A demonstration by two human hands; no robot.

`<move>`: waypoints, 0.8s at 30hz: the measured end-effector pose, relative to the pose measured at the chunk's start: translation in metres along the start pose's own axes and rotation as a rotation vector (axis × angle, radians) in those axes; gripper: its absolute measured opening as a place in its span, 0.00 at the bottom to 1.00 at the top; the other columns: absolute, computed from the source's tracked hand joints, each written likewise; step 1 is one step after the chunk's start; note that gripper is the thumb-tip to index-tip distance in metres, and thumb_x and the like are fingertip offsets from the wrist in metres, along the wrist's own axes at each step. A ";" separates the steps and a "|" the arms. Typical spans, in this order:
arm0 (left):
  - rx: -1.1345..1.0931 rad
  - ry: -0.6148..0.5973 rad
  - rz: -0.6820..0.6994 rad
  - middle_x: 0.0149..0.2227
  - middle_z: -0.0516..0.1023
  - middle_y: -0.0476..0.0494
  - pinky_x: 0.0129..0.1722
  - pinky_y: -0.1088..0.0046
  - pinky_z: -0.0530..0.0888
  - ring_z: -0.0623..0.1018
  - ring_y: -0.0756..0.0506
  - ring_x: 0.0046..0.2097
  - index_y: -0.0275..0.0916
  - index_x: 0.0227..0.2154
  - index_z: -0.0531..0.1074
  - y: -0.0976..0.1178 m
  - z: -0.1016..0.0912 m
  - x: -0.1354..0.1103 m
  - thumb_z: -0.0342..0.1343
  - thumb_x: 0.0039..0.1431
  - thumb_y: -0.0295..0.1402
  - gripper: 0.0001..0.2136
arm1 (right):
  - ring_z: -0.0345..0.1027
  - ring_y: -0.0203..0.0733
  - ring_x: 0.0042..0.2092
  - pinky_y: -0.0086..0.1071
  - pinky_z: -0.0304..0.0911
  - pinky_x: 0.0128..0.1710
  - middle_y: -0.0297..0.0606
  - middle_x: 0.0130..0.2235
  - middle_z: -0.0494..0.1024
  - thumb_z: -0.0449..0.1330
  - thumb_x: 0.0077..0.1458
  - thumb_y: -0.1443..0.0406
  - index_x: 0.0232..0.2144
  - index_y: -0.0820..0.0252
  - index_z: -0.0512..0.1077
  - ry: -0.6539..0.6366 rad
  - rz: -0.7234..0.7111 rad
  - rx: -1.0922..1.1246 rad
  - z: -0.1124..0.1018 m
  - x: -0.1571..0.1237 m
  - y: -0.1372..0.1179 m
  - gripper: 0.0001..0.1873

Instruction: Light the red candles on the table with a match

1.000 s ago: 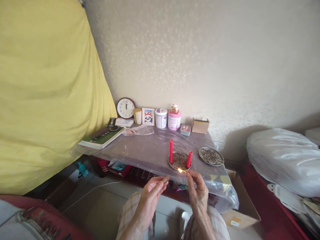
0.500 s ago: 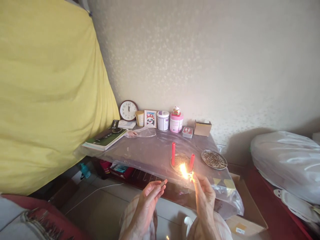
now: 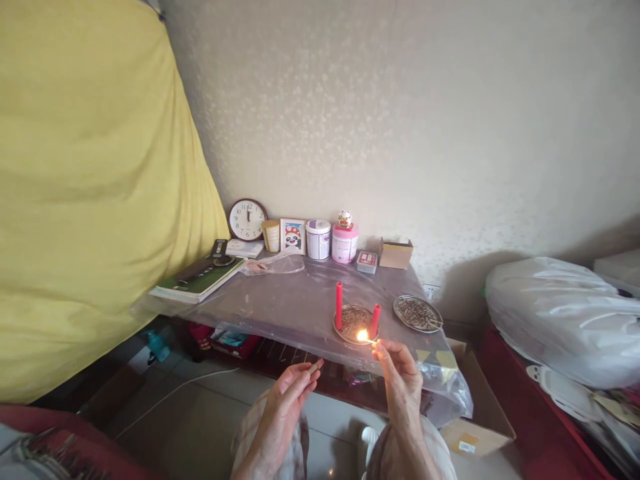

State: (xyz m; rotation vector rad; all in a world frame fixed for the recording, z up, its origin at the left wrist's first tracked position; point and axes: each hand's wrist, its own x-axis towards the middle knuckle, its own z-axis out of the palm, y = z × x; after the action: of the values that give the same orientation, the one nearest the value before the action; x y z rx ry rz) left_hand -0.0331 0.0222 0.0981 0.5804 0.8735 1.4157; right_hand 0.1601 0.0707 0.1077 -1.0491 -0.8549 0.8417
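Observation:
Between the thumb and fingers of my right hand [image 3: 401, 380] is a burning match [image 3: 369, 340], its flame pointing left. The flame is just in front of a round metal plate [image 3: 345, 335], low beside the shorter red candle [image 3: 375, 321]. A taller red candle [image 3: 339, 305] stands upright at the plate's left side. Neither candle shows a flame at its wick. My left hand [image 3: 287, 400], closed and lower to the left, pinches a small matchbox [image 3: 316, 367], partly hidden by the fingers.
A second plate [image 3: 418, 314] with dark bits lies right on the plastic-covered table [image 3: 280, 300]. Along the wall stand a clock [image 3: 248, 219], tubs [image 3: 318, 240], a framed picture [image 3: 293, 236] and a cardboard box [image 3: 396, 254]. Books [image 3: 197, 280] lie left, near a yellow curtain [image 3: 100, 187].
The match flame has shrunk from a large flare to a small steady flame. The whole view has shifted slightly; both hands keep their holds.

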 end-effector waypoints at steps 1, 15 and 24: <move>0.003 0.004 -0.005 0.45 0.81 0.40 0.57 0.61 0.66 0.75 0.42 0.49 0.39 0.37 0.79 -0.001 -0.001 0.000 0.66 0.51 0.40 0.13 | 0.68 0.38 0.32 0.30 0.63 0.35 0.32 0.28 0.78 0.71 0.44 0.54 0.29 0.56 0.77 -0.002 0.005 0.011 0.000 0.001 0.000 0.14; -0.168 -0.135 -0.166 0.50 0.82 0.36 0.54 0.64 0.68 0.78 0.44 0.50 0.39 0.44 0.78 -0.021 -0.037 0.009 0.58 0.60 0.32 0.10 | 0.66 0.36 0.30 0.30 0.62 0.37 0.30 0.26 0.76 0.74 0.42 0.55 0.27 0.57 0.77 -0.076 0.052 0.119 0.006 0.009 -0.015 0.15; -0.285 -0.219 -0.250 0.52 0.82 0.34 0.57 0.64 0.67 0.79 0.43 0.53 0.36 0.44 0.79 -0.045 -0.073 0.018 0.56 0.61 0.29 0.11 | 0.66 0.37 0.31 0.31 0.62 0.38 0.31 0.27 0.77 0.75 0.39 0.55 0.27 0.58 0.77 -0.122 0.114 0.121 0.010 0.020 -0.024 0.17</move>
State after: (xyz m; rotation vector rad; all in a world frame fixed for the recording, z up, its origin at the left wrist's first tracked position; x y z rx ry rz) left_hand -0.0659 0.0246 0.0170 0.3849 0.5371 1.1961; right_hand 0.1638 0.0860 0.1365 -0.9540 -0.8411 1.0491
